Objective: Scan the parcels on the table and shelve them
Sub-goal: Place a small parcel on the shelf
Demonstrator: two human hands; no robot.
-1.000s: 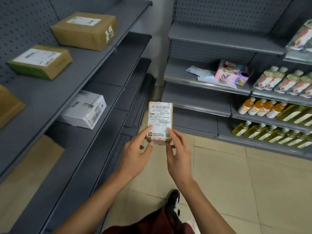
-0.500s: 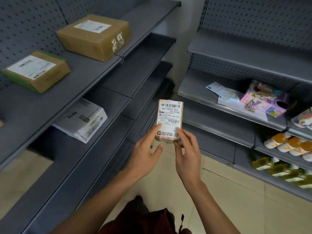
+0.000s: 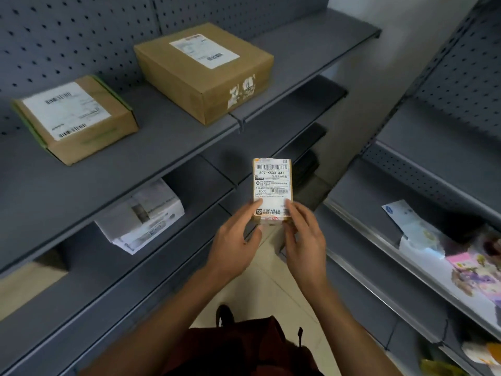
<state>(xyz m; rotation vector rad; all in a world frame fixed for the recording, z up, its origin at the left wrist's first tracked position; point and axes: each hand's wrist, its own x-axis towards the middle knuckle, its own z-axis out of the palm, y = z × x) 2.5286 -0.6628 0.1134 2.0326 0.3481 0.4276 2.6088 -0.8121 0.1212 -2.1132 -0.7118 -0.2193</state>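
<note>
A small brown parcel (image 3: pixel 273 183) with a white barcode label facing me is held upright between both hands in mid-air, in front of the grey shelving. My left hand (image 3: pixel 234 244) grips its lower left edge and my right hand (image 3: pixel 305 240) its lower right edge. On the upper left shelf (image 3: pixel 173 147) lie a large brown box (image 3: pixel 203 74) and a smaller brown box with green tape (image 3: pixel 74 118). A white parcel (image 3: pixel 142 215) lies tilted on the shelf below.
Grey pegboard shelving runs along the left and back. The right-hand shelf unit (image 3: pixel 379 232) carries papers (image 3: pixel 409 221) and colourful packets (image 3: pixel 477 270). Beige tiled floor (image 3: pixel 271 297) shows between the units, with my dark red trousers and a shoe below.
The view has swung left and closer to the left shelving; the boxes now appear larger and nearer. The small parcel stays held in both hands, raised slightly towards the shelves.
</note>
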